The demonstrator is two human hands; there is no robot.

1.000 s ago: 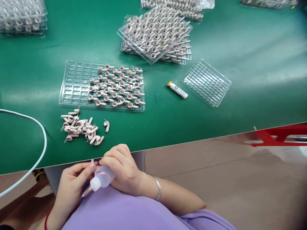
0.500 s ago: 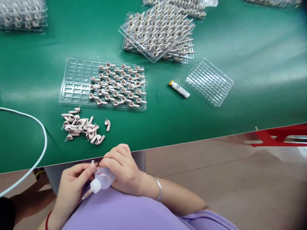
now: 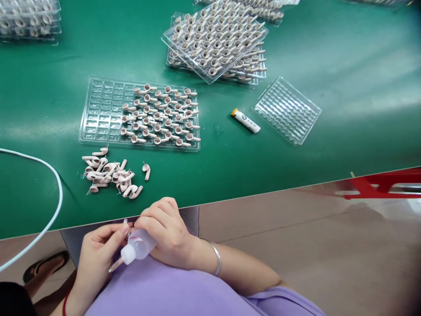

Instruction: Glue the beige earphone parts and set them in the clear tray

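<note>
Pinched between the thumb and fingertips of my left hand (image 3: pixel 100 245) is a small white earbud housing (image 3: pixel 126 222), mostly hidden by the fingers. My right hand (image 3: pixel 166 232) is wrapped around a translucent squeeze bottle (image 3: pixel 141 245), whose thin nozzle points down to the left, over my lap. Its fingertips meet the left ones at the earbud housing. Just beyond my hands, on the green table, lies a pile of loose earbud housings (image 3: pixel 112 173) with fine wires sticking out. A single earbud housing (image 3: pixel 146 171) lies right of the pile.
Behind the pile, a clear tray (image 3: pixel 97 112) holds rows of housings on its right side. Filled trays (image 3: pixel 213 44) are stacked at the back. A white BMW-marked lighter-like cylinder (image 3: pixel 245 121) and another clear tray (image 3: pixel 287 109) lie to the right. A white cable (image 3: pixel 59 184) curves at left.
Both hands keep their hold, and the bottle's nozzle has shifted slightly left. At lower left, another person's limb has moved and a sandaled foot now shows. The view has shifted slightly.
</note>
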